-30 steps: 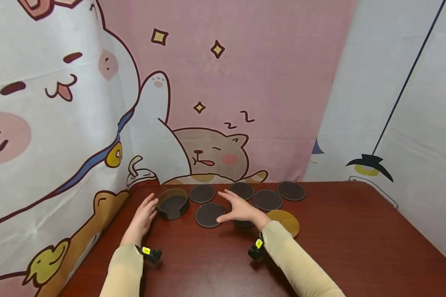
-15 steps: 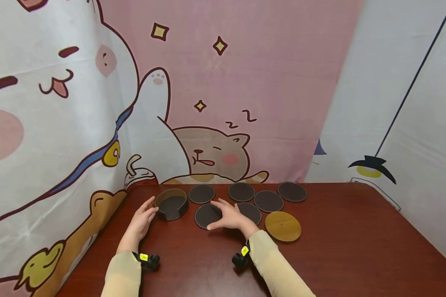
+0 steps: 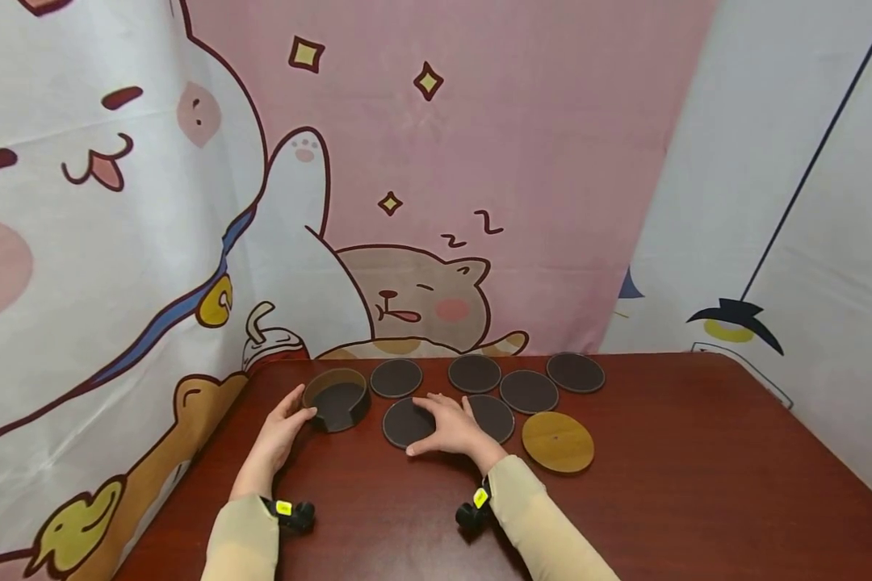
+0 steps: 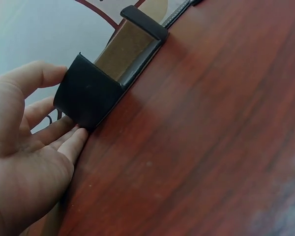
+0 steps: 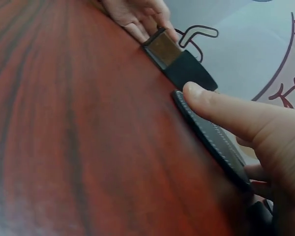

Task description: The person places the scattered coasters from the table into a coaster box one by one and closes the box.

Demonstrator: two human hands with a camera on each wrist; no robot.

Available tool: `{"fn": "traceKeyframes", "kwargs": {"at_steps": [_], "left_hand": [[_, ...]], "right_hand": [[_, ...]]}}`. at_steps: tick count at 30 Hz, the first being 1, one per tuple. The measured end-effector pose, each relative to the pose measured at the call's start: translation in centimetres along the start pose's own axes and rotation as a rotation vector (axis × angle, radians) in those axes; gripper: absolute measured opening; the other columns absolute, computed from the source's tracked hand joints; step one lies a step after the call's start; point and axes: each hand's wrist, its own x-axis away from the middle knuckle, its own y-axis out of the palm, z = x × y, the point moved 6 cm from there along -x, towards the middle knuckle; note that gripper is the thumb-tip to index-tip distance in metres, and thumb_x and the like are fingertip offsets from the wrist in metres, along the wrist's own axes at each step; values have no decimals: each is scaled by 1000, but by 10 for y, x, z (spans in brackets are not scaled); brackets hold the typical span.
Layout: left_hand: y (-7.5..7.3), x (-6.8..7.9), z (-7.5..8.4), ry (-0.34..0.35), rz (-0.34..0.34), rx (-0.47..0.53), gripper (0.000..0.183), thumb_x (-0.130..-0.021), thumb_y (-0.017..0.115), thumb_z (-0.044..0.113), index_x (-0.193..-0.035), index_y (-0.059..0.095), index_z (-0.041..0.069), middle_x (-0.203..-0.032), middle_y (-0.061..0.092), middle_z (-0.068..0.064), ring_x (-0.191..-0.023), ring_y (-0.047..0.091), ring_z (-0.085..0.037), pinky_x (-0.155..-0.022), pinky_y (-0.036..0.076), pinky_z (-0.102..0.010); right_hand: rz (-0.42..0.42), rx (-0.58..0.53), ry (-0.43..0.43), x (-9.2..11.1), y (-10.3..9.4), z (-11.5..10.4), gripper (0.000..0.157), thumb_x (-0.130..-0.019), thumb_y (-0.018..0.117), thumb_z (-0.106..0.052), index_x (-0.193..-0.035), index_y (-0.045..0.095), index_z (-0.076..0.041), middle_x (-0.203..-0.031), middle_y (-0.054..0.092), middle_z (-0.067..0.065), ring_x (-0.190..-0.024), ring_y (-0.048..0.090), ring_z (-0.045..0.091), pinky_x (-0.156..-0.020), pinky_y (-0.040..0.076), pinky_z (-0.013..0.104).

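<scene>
A round black coaster holder point(image 3: 358, 410) with a brown inner wall and a notch in front stands at the back left of the table. My left hand point(image 3: 276, 436) touches its left side, and the left wrist view shows fingertips against the outer wall point(image 4: 86, 93). My right hand point(image 3: 452, 429) reaches over a dark round coaster point(image 3: 401, 424) with stitched edging. Its thumb lies at the near edge and its fingers at the far edge, spread apart. In the right wrist view the thumb point(image 5: 211, 103) overlaps the coaster's rim point(image 5: 206, 128). Part of this coaster is hidden under the hand.
Several more dark coasters lie flat: one behind point(image 3: 396, 378), one partly behind my right hand point(image 3: 496, 418), others toward the back right point(image 3: 529, 391). A yellow-brown wooden disc point(image 3: 558, 442) lies right of them. A cartoon-printed cloth point(image 3: 552, 161) hangs behind the red-brown table point(image 3: 698, 468).
My right hand has moved left, away from the right-hand coasters and wooden disc, and come over the front left coaster. My left hand's fingers have closed in on the holder's side.
</scene>
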Motion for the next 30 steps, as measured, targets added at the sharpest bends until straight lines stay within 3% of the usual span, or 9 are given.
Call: {"fn": "traceKeyframes", "kwargs": {"at_steps": [8,17,30], "left_hand": [[-1,2,-2,-13,26,-51,64,-85,55,13,-141,23,13,-144,15,-13,-131,12,-25,-102,15,-42],[0,0,1,35,16,-47,61,-83,53,7,-139,28,11,-143,20,-11,-130,15,-22,-102,16,-40],[2,2,3,37,4,-58,60,-83,50,5,-138,28,9,-143,21,-11,-130,15,-23,-101,18,-40]], "right_hand": [[25,107,16,3,8,1,88,-54,61,-71,-128,47,-27,-138,33,7,-127,26,25,-97,7,58],[58,113,21,2,5,1,85,-54,62,-71,-126,49,-28,-135,37,5,-125,29,23,-97,7,57],[111,103,33,2,4,3,85,-49,62,-73,-122,53,-30,-131,42,2,-121,34,18,-97,8,58]]}}
